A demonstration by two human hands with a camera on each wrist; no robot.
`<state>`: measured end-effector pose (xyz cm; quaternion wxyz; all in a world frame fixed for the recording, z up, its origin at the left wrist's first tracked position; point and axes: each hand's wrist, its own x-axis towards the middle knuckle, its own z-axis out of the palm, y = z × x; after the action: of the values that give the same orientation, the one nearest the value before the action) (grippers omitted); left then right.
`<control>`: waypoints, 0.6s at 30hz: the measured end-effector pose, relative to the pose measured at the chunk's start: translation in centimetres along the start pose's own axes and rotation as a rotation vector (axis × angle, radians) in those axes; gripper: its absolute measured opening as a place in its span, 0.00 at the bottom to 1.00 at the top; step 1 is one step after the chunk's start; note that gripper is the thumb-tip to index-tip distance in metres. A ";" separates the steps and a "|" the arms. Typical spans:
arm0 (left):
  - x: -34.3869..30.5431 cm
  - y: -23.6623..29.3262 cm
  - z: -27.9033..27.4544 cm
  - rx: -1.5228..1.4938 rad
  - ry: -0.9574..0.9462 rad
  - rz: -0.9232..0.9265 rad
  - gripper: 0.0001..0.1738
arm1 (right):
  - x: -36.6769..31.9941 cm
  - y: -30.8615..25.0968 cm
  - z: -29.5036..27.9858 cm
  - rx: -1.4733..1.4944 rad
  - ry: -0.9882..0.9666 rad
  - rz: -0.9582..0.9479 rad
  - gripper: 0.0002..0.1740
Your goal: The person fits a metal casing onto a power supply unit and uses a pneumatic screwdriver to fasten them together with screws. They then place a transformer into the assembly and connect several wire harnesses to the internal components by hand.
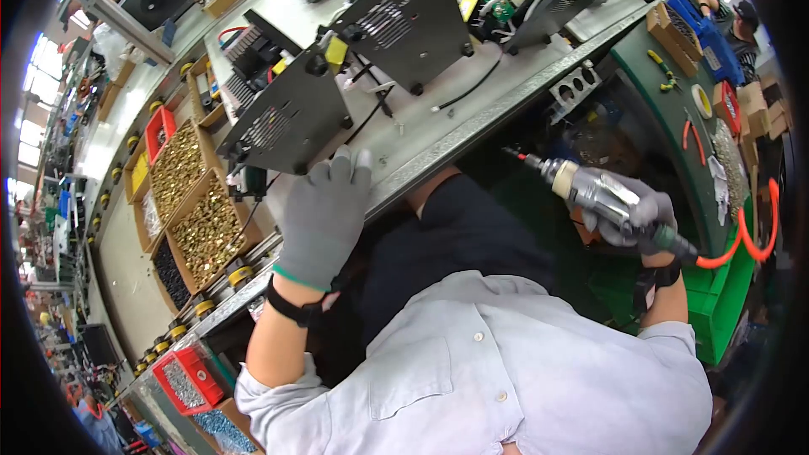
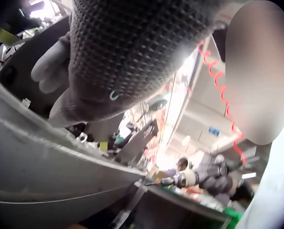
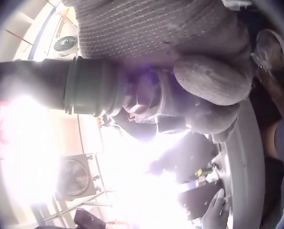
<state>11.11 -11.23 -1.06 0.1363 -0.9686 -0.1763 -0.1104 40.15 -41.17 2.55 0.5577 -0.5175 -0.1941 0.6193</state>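
In the head view my left hand (image 1: 327, 215), in a grey glove, lies at the bench's metal edge with its fingers extended, fingertips at the foot of the nearest black metal panel (image 1: 291, 114). The left wrist view shows those gloved fingers (image 2: 51, 71) over the metal rim, with nothing visible between them. My right hand (image 1: 636, 211), also gloved, grips a power screwdriver (image 1: 594, 190) by its body, the bit pointing left towards the bench. In the right wrist view the fingers curl round the screwdriver (image 3: 96, 88). An orange coiled hose (image 1: 763, 236) runs from its rear end.
Two more black panels (image 1: 404, 21) with wiring and circuit boards stand along the bench (image 1: 455, 126). Bins of brass-coloured fasteners (image 1: 198, 232) lie on the left. A green side table (image 1: 674, 118) at the right carries pliers (image 1: 661, 69) and tape (image 1: 701, 101).
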 end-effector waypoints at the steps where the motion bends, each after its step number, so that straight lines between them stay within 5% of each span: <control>1: 0.5 0.1 1.1 0.054 -0.059 0.108 0.17 | -0.5 0.3 -1.5 -0.035 0.137 -0.039 0.45; 2: 1.0 0.2 2.2 0.110 -0.114 0.219 0.15 | -0.7 0.5 -2.7 -0.069 0.276 -0.080 0.38; 3: 1.0 0.2 3.0 0.080 -0.129 0.222 0.14 | -0.3 -0.5 -3.5 0.292 0.175 0.011 0.29; 5: 1.9 0.5 3.4 0.040 -0.167 0.241 0.09 | 0.7 -0.9 -7.3 0.386 0.224 0.101 0.21; 8: 3.3 0.3 2.7 0.075 -0.199 0.285 0.05 | 3.5 -2.0 -9.5 0.337 0.210 0.067 0.17; 10: 3.9 -0.4 2.3 -0.098 0.009 0.368 0.06 | 6.2 -2.6 -11.1 0.342 0.187 0.138 0.22; 14: 5.9 0.7 4.6 -0.166 -0.005 0.266 0.12 | 10.1 -1.8 -12.3 0.171 0.238 0.230 0.20; 16: 7.0 0.8 5.1 -0.195 0.034 0.224 0.14 | 11.2 0.2 -12.0 0.193 0.373 0.057 0.19; 18: 8.1 1.1 4.7 -0.347 -0.218 0.070 0.11 | 11.2 1.9 -13.9 0.339 0.213 0.023 0.15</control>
<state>19.67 -8.35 -3.60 -0.0489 -0.9893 -0.1347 -0.0288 52.87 -36.46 -9.10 0.6469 -0.4810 -0.0212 0.5913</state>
